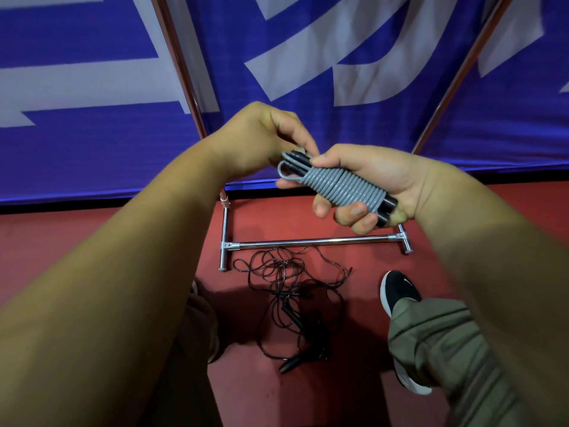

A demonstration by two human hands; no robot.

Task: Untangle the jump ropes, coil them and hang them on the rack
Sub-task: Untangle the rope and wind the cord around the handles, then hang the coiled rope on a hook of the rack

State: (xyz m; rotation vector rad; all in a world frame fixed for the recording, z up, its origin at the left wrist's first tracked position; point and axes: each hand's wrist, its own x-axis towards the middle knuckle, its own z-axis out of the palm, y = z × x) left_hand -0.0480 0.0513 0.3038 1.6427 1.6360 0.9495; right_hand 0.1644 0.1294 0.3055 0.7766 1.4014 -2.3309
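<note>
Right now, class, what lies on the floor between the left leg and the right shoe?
A tangled black rope lies there on the red floor, near the rack's base bar; the head view shows it.

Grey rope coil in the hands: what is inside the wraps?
Two black handles lie side by side inside the grey rope coil, their tips showing at either end. Their middles are covered by the wraps and by the right hand, which grips the bundle.

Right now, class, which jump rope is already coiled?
The grey jump rope, wound round its black handles in the right hand; the black jump rope lies tangled on the floor.
</note>
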